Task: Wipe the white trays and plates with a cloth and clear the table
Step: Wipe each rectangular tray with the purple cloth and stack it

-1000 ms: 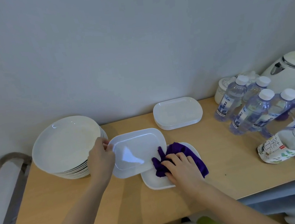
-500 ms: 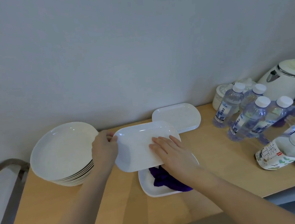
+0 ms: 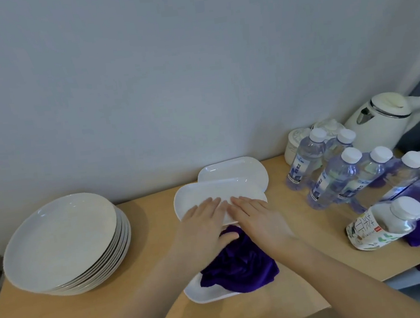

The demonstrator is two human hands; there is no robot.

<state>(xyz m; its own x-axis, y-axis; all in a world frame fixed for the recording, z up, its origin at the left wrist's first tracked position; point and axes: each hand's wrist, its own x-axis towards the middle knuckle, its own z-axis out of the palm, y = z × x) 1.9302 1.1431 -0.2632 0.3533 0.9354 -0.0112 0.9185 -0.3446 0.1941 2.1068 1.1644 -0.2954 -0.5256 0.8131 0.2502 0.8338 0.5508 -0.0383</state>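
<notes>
Holding the white tray (image 3: pixel 215 193) with flat fingers of our left hand (image 3: pixel 203 227) and right hand (image 3: pixel 259 218), we find the tray stack (image 3: pixel 233 169) just beyond our fingertips, its long axis crosswise.

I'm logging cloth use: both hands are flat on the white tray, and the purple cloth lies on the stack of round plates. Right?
Not quite. The head view shows the purple cloth lying on another white tray near the table's front edge, not on the round plates. Both hands, left hand and right hand, do rest flat on the tray.

white tray (image 3: pixel 215 193) overlapping tray stack (image 3: pixel 241 169), purple cloth (image 3: pixel 238 265) bunched
</notes>
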